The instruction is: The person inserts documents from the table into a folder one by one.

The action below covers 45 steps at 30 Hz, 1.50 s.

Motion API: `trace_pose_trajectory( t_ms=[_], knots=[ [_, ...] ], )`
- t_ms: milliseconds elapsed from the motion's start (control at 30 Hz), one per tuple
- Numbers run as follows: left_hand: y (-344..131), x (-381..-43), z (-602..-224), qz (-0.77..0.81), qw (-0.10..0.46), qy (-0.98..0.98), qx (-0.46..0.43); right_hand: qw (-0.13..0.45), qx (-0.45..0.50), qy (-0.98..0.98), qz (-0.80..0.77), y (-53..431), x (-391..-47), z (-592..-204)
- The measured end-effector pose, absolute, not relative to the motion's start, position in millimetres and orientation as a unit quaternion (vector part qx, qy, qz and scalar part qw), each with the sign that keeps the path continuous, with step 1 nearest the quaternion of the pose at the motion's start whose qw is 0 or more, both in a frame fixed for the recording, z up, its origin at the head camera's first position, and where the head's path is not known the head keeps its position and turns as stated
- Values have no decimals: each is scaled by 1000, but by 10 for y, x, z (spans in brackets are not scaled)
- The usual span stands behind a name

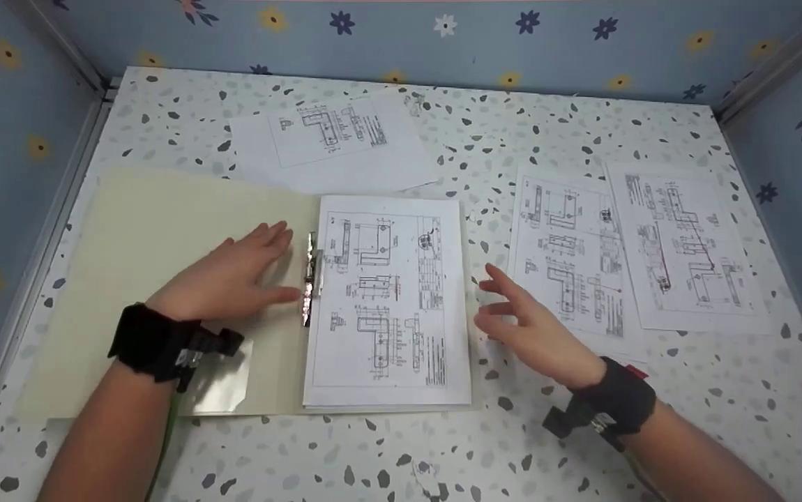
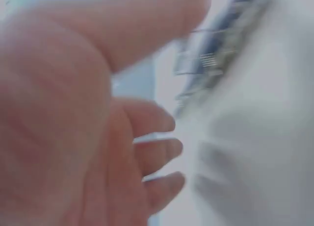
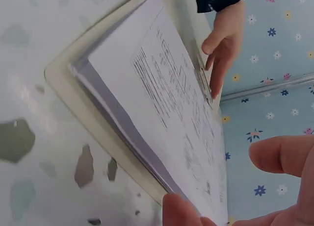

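Note:
A cream file folder (image 1: pixel 185 202) lies spread on the table. On its right side sits a stack of printed drawings (image 1: pixel 436 314), with a metal clip (image 1: pixel 309 279) along the stack's left edge. My left hand (image 1: pixel 233 272) hovers over the folder's left cover, fingers extended and thumb tip close beside the clip; nothing is in its grasp. Just right of the stack, my right hand (image 1: pixel 530 324) has its fingers loosely bent and apart, holding nothing. In the right wrist view, the stack's edge (image 3: pixel 127 133) runs down toward the right fingertips.
Loose drawing sheets (image 1: pixel 345 139) lie behind the folder. Two more sheets, one (image 1: pixel 568 258) nearer the folder and one (image 1: pixel 687 251) beyond it, lie at the right. Flower-patterned panels (image 1: pixel 401 35) border the speckled table (image 1: pixel 485 132).

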<state>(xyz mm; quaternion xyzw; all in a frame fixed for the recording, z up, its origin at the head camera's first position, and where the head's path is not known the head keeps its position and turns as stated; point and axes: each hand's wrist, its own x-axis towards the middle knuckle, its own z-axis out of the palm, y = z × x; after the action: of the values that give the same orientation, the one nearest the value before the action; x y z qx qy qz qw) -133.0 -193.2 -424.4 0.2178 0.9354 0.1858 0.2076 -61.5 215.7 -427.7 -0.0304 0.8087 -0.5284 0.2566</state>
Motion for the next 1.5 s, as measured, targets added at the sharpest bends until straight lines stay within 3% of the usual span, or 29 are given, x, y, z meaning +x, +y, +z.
trace_pose_trajectory(
  t_ms=[133,333,600,800,1067,1500],
  knots=[
    [-1832,-1728,-4030,212,167,950,159,220,-36,831,-509,2261,-635,-4175],
    [-1802,-2300,-4009,242,124,961,43,222,-44,825,-518,2204,-700,-4103],
    [-1956,-2655,-4200,241,76,961,-115,184,-76,839,-506,2012,-821,-3806],
    [-1961,-2808,-4359,210,100,959,-162,163,-90,852,-489,2005,-870,-3666],
    [-1944,-3046,-4584,107,187,953,-213,133,-98,859,-485,2087,-984,-3815],
    [-1848,-3022,-4609,129,185,948,-226,129,-98,858,-488,2209,-971,-4023]
  ],
)
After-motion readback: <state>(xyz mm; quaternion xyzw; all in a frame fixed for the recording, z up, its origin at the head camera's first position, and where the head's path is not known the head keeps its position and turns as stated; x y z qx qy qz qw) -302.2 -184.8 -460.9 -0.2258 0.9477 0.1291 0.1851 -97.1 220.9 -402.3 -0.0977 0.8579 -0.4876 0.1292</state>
